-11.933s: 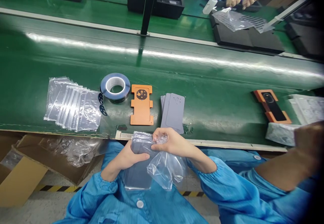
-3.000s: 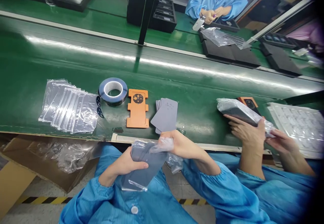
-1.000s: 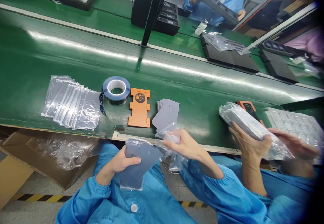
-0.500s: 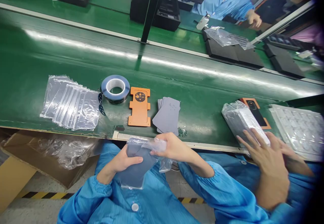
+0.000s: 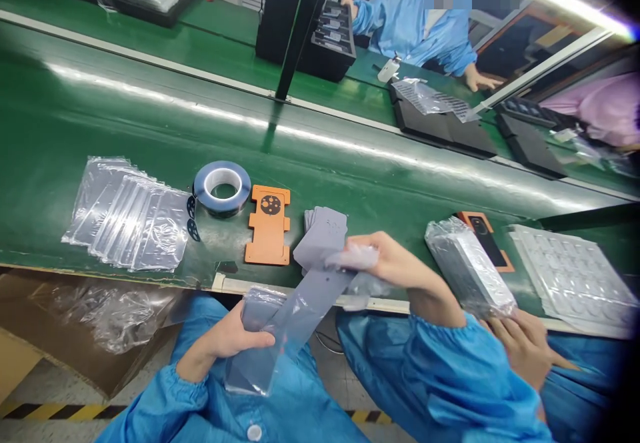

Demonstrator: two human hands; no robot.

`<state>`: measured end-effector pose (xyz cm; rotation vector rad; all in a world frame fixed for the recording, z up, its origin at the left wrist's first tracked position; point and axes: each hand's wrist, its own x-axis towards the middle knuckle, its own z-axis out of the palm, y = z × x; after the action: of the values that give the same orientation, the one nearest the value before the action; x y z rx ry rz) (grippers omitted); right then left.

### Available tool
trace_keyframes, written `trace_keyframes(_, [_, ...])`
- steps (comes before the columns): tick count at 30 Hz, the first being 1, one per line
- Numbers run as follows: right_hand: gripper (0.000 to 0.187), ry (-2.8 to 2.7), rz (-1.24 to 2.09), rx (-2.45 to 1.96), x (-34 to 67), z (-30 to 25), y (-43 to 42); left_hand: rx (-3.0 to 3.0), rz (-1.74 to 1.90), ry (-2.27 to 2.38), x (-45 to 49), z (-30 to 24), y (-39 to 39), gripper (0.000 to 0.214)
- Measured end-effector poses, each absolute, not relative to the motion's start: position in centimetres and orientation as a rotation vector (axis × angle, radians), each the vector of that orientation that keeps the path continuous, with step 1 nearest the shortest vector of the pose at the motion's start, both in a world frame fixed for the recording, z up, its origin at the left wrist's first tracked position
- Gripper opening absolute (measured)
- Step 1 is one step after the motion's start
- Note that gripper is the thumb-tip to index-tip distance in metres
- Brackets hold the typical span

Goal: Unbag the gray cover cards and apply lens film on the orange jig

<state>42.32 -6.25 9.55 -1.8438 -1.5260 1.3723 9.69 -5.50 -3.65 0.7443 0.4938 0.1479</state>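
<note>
My left hand (image 5: 227,333) grips a stack of thin grey phone-sized panels (image 5: 250,369), some in clear film, over my lap at the bench edge. Closed on crumpled clear plastic film (image 5: 367,289), my right hand (image 5: 393,256) is up and to the right. A smoky translucent sheet (image 5: 315,303) slants from the stack to that hand; whether it is a panel or only film I cannot tell. Behind it lies a fanned pile of grey panels (image 5: 320,229) with small holes. An orange fixture (image 5: 267,233) with a black round piece is left of the pile.
A tape roll (image 5: 200,186) and film-wrapped panels (image 5: 127,219) lie on the left. A carton (image 5: 95,356) with plastic scraps stands below. At right, a co-worker's hand (image 5: 523,343) is by a wrapped block (image 5: 470,269), near a clear blister tray (image 5: 575,276). Another person works across the bench.
My right hand has moved right and up with the film, drawing the sheet out from the stack. The co-worker's hands have come back from the wrapped block. The person opposite has lowered a black tray.
</note>
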Motion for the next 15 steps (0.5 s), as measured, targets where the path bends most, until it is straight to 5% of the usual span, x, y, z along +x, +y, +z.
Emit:
trace_keyframes(7, [0.04,-1.563,1.128,-2.287,50.4,6.9,0.4,0.718,0.191,0.555,8.9,-4.0,-5.7,0.037])
trace_keyframes(15, [0.023,-1.633,0.423,-2.596,50.5,7.5,-1.7,0.661,0.248,0.598,9.7,-3.6,-5.8,0.035])
